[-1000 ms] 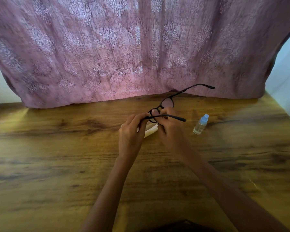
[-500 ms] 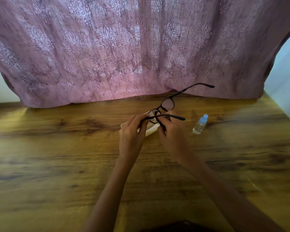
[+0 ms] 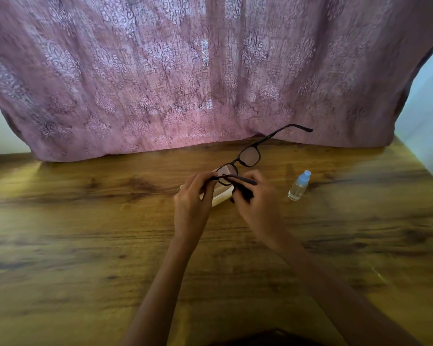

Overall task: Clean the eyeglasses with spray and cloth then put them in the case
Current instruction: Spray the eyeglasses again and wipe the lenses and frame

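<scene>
Both hands meet near the centre of the frame, holding one pair of eyeglasses (image 3: 248, 158) above the table (image 3: 85, 233). The left hand (image 3: 191, 203) pinches the thin dark frame at the nearer lens; the right hand (image 3: 259, 206) is closed on a dark cloth (image 3: 244, 194) beside that lens. One temple arm juts toward the upper right, the other lies across the fingers. A pale, boxy case (image 3: 220, 198) lies on the table just beneath the hands. One small clear spray bottle (image 3: 298, 187) with a light blue cap stands to the right, apart from them. The table is glossy brown wood grain; a mauve patterned curtain (image 3: 185, 71) hangs behind it.
</scene>
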A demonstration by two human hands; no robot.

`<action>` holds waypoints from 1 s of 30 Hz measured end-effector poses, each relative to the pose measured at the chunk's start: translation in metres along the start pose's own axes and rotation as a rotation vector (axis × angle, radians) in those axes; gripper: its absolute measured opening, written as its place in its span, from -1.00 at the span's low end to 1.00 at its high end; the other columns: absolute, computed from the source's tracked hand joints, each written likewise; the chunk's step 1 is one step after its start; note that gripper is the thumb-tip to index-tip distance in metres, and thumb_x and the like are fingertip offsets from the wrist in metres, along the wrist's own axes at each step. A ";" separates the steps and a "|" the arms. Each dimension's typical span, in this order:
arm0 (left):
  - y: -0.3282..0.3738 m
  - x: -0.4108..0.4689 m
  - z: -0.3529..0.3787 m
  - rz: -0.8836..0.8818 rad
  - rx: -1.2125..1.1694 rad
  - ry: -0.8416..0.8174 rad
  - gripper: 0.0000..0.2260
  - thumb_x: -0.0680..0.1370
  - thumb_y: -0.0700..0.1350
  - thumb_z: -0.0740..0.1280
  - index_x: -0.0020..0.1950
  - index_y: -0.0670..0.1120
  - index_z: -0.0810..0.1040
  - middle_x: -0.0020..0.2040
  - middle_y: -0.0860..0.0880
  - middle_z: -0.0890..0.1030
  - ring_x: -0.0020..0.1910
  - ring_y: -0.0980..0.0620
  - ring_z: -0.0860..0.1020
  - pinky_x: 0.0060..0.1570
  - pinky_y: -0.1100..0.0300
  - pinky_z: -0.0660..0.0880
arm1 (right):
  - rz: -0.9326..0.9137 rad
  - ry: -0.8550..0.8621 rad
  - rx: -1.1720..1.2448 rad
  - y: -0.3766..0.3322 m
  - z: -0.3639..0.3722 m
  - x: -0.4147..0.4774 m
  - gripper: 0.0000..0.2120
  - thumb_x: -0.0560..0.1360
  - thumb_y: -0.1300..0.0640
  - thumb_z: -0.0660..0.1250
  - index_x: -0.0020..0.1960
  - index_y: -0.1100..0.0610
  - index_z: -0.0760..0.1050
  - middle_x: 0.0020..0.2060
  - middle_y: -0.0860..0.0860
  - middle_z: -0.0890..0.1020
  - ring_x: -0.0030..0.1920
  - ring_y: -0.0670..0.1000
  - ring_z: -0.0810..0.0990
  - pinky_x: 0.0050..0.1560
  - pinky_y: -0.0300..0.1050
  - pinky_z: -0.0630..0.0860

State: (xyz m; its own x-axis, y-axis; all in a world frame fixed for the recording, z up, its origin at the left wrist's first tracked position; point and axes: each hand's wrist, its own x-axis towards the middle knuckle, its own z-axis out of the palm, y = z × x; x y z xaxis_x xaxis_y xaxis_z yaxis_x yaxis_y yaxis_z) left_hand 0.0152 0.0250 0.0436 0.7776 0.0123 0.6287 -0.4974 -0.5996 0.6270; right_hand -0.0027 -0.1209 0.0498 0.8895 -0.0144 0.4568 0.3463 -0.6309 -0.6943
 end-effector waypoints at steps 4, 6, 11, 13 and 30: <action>-0.002 0.000 -0.007 -0.034 -0.013 0.018 -0.85 0.52 -0.25 0.40 0.07 -0.15 0.63 -0.05 0.06 0.64 -0.15 0.17 0.59 -0.15 0.40 0.53 | 0.379 0.142 0.162 0.010 -0.020 0.010 -0.80 0.54 0.13 0.35 0.13 0.17 0.57 -0.03 0.03 0.61 -0.09 -0.09 0.60 -0.18 -0.41 0.51; -0.002 0.000 -0.009 -0.050 -0.020 0.014 -0.86 0.52 -0.24 0.40 0.07 -0.14 0.63 -0.05 0.06 0.64 -0.16 0.17 0.59 -0.16 0.41 0.51 | 0.538 0.209 0.285 0.017 -0.031 0.018 -0.87 0.52 0.06 0.39 0.05 0.06 0.58 -0.07 0.01 0.65 -0.09 -0.07 0.62 -0.18 -0.36 0.50; 0.003 -0.005 -0.007 -0.047 -0.007 0.003 -0.86 0.51 -0.21 0.40 0.06 -0.13 0.64 -0.06 0.08 0.65 -0.18 0.20 0.56 -0.19 0.50 0.43 | 0.717 0.174 0.533 0.029 -0.039 0.037 -0.79 0.47 0.10 0.46 0.08 0.12 0.62 -0.11 0.03 0.71 -0.18 -0.08 0.66 -0.17 -0.25 0.54; 0.003 -0.006 -0.006 -0.062 -0.014 -0.011 -0.86 0.51 -0.18 0.39 0.06 -0.12 0.65 -0.06 0.09 0.66 -0.20 0.20 0.56 -0.23 0.49 0.42 | 0.756 0.099 0.626 0.031 -0.038 0.041 -0.81 0.46 0.16 0.46 0.07 0.14 0.63 -0.07 0.07 0.71 -0.15 -0.06 0.65 -0.17 -0.27 0.54; -0.003 0.033 0.009 -0.510 -0.281 -0.747 -0.66 0.58 0.14 0.26 0.02 -0.07 0.68 -0.07 -0.11 0.70 -0.05 -0.07 0.65 0.05 0.03 0.55 | 0.643 -0.111 0.609 0.035 -0.037 0.035 -0.82 0.47 0.24 0.44 0.07 0.22 0.63 -0.05 0.07 0.69 -0.18 -0.16 0.63 -0.27 -0.38 0.48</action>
State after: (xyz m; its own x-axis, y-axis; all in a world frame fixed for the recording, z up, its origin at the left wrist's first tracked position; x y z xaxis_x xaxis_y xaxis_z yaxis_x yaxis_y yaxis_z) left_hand 0.0464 0.0201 0.0583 0.9235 -0.3538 -0.1480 -0.0283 -0.4477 0.8937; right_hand 0.0299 -0.1717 0.0622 0.9792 -0.1284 -0.1570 -0.1588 -0.0044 -0.9873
